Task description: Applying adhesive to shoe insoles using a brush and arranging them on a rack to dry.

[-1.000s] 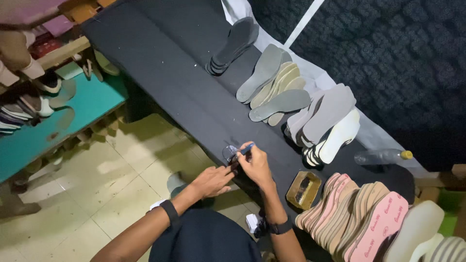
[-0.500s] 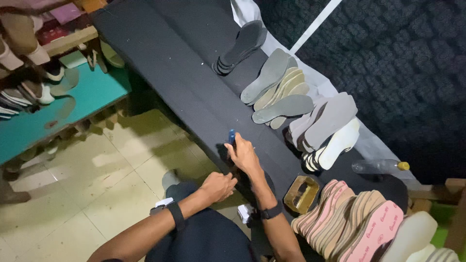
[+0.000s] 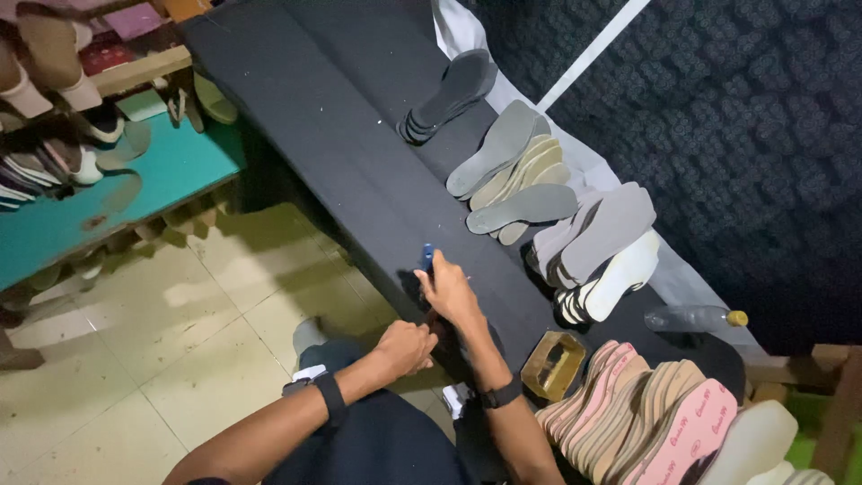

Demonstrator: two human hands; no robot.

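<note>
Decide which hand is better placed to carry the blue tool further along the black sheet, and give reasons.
Probably the right hand: it already grips the blue tool on the black sheet, while the left hand presses the sheet's near edge.

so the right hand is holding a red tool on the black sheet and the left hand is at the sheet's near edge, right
Not quite: the head view shows the tool in the right hand is blue, not red. The rest holds: that hand rests on the black sheet, and the left hand is at the sheet's near edge.
</note>
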